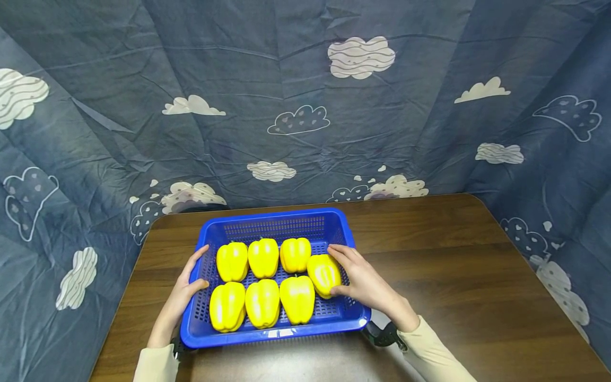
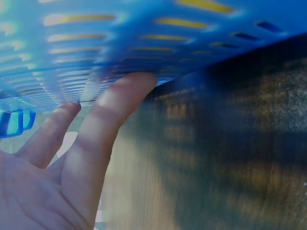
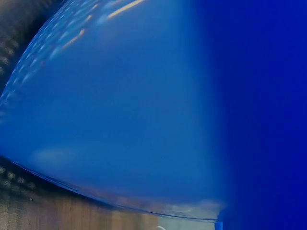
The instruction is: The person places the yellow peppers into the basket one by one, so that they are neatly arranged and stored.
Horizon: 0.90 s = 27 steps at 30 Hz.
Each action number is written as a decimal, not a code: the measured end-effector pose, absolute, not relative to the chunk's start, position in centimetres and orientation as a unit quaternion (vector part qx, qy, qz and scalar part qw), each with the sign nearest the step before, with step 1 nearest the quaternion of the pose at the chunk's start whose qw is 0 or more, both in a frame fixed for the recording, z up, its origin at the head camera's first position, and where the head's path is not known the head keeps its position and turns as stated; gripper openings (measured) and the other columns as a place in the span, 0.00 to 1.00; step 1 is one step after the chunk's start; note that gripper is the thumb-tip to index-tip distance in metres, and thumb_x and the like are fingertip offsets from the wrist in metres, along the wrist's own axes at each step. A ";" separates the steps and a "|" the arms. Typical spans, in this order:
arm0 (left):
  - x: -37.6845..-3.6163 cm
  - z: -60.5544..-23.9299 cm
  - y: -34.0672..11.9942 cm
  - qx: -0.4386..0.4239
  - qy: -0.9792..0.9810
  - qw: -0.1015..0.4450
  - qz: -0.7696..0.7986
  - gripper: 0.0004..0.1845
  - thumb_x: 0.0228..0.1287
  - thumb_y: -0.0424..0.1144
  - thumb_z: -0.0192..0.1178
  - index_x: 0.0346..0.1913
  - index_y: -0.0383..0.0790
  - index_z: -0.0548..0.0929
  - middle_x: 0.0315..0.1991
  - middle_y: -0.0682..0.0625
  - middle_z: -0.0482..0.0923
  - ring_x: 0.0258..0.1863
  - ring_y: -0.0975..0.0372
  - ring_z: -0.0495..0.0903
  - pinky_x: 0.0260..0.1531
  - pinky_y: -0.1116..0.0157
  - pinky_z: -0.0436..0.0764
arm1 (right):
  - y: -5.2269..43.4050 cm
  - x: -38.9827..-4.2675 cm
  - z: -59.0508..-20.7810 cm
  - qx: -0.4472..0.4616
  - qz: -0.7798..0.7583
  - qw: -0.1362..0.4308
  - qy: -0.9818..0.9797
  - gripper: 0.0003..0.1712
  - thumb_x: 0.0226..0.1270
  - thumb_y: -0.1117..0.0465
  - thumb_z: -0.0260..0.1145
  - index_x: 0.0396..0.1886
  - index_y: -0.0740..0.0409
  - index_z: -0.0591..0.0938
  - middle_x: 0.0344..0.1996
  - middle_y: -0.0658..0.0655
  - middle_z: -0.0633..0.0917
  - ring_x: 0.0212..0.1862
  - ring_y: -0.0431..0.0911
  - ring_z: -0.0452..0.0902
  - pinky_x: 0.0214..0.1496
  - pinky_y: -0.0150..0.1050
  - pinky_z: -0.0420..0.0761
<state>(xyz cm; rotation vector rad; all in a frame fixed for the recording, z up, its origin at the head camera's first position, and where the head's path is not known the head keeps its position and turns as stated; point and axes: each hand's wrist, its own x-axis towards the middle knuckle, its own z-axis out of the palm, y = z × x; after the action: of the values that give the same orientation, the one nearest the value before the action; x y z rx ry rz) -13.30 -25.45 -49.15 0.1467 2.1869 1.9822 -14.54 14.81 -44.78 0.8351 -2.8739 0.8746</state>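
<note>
A blue perforated basket (image 1: 274,222) sits on a brown wooden table (image 1: 453,265) and holds several yellow bell peppers in two rows. My left hand (image 1: 187,285) holds the basket's left rim, thumb lying over the rim and inside. In the left wrist view the fingers (image 2: 105,120) lie straight against the outside of the basket (image 2: 144,38). My right hand (image 1: 359,277) reaches over the right rim and grips the rightmost yellow pepper (image 1: 322,271), fingers on its far side and thumb on its near side. The right wrist view shows only the blurred blue basket wall (image 3: 144,96).
A dark blue cloth with cloud prints (image 1: 305,106) hangs behind and on both sides of the table. Bare tabletop extends to the right of the basket and along the front edge (image 1: 286,366). Cream sleeves cover both forearms.
</note>
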 end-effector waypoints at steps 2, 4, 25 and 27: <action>-13.3 -49.2 -25.4 0.051 0.736 0.093 0.669 0.39 0.63 0.26 0.45 0.76 0.49 0.48 0.75 0.38 0.36 0.65 0.33 0.54 0.51 0.37 0.68 | 14.8 -14.5 -44.8 0.274 0.270 0.015 -0.923 0.47 0.44 0.60 0.80 0.64 0.69 0.70 0.63 0.65 0.70 0.64 0.58 0.64 0.64 0.52 0.67; -13.3 -49.2 -25.4 0.050 0.735 0.093 0.670 0.39 0.63 0.26 0.45 0.76 0.49 0.48 0.75 0.38 0.36 0.65 0.33 0.54 0.51 0.37 0.68 | 14.8 -14.4 -44.8 0.277 0.266 0.017 -0.923 0.45 0.45 0.62 0.79 0.64 0.69 0.71 0.62 0.64 0.71 0.63 0.57 0.65 0.63 0.51 0.67; -13.6 -47.2 -26.3 0.053 0.837 0.104 0.535 0.38 0.70 0.39 0.53 0.77 0.53 0.46 0.73 0.32 0.45 0.54 0.33 0.70 0.35 0.48 0.82 | 16.6 -14.5 -43.7 0.228 0.451 0.009 -0.863 0.32 0.62 0.63 0.66 0.66 0.63 0.70 0.61 0.63 0.73 0.61 0.58 0.70 0.58 0.54 0.72; -13.4 -46.3 -26.5 0.074 0.856 0.099 0.502 0.39 0.70 0.40 0.53 0.77 0.49 0.45 0.72 0.30 0.44 0.57 0.32 0.67 0.40 0.44 0.80 | 16.9 -14.5 -43.4 0.230 0.450 0.020 -0.863 0.33 0.63 0.62 0.65 0.67 0.63 0.68 0.61 0.63 0.72 0.61 0.58 0.69 0.58 0.55 0.72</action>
<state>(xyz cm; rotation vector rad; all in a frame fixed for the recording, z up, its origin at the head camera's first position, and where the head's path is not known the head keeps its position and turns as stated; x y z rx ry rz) -13.44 -26.47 -46.33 0.2175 2.5315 1.4858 -14.54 16.88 -43.37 0.7135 -2.6760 1.3952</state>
